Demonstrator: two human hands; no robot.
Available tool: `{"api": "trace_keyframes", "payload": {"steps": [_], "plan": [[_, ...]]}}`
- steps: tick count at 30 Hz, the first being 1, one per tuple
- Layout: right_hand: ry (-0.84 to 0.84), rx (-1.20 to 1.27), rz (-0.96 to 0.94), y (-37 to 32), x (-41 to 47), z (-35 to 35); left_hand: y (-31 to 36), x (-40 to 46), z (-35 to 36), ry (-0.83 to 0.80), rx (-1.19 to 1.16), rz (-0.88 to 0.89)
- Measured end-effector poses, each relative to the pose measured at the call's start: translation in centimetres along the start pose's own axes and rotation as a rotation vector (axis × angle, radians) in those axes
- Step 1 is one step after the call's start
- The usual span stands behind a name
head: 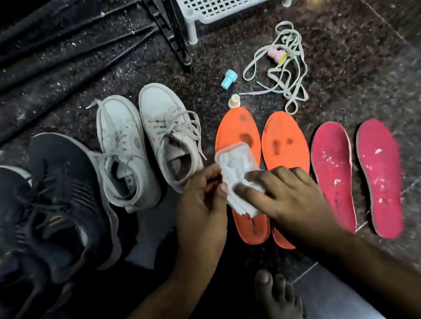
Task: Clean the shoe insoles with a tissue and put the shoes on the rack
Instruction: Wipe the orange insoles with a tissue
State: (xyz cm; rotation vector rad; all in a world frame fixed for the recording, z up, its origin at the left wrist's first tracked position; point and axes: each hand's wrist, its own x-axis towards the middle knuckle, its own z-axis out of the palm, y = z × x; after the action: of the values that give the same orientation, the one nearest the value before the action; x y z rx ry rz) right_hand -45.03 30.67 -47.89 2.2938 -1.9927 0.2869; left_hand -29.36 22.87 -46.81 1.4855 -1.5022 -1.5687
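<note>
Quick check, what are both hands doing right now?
Left hand: holds the clear tissue box by its near end.
Right hand: pinches a white tissue at the box, above the orange insoles.

Dim, soft-focus wide-angle view (edges bowed), glare bottom right.

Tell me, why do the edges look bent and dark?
Head view: the wide lens curves the edges; light falls on the insoles at centre, the black shoes sit in shadow, glare shines off the floor lower right, and the right hand is slightly blurred.
</note>
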Motion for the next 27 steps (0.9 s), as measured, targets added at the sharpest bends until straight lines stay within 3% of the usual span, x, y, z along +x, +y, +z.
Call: {"api": "trace_keyframes", "payload": {"steps": [7, 15, 21, 27], "plan": [[-0.028, 0.16, -0.114, -3.6, -2.6, 1.4, -3.8, -4.2, -3.7, -0.085, 0.285, 0.008], [-0.157, 0.265, -0.176, -5.0, -2.7, 3.4, -4.9, -4.8, -5.1, -0.112, 0.416, -0.084], [-0.313, 0.313, -0.183, -3.9, -2.1, 3.6, -3.3, -3.4, -6.9, -0.303, 0.426, -0.165], [-0.486, 0.397, -0.103, -3.0, -2.6, 1.9, -2.2, -2.0, -6.8, -0.343, 0.801, 0.043]]}}
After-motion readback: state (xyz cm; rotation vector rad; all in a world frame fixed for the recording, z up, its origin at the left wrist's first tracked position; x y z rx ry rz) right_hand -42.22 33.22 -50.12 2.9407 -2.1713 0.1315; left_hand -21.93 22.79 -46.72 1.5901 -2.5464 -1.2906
